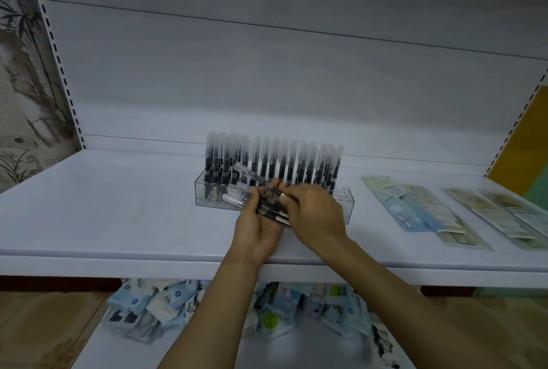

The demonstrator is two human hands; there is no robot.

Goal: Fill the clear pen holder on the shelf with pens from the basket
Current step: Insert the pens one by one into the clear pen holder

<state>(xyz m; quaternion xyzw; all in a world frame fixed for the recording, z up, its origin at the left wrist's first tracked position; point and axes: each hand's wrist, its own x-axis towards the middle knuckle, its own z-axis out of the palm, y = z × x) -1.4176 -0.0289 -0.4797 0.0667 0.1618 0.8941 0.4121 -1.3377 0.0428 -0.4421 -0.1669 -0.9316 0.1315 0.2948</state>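
The left hand cradles a bundle of pens lying crosswise; the right hand pinches one pen, slanting up-left; the clear pen holder stands just behind on the shelf, free holes rightward.

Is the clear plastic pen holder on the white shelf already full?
Not full: clear plastic pen holder shows empty holes at its right end; upright pens fill the rest.

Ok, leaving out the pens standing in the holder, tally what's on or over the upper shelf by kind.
Clear pen holder: 1
Flat packs right of it: 3
Bundle of pens in the left hand: 1
Total: 5
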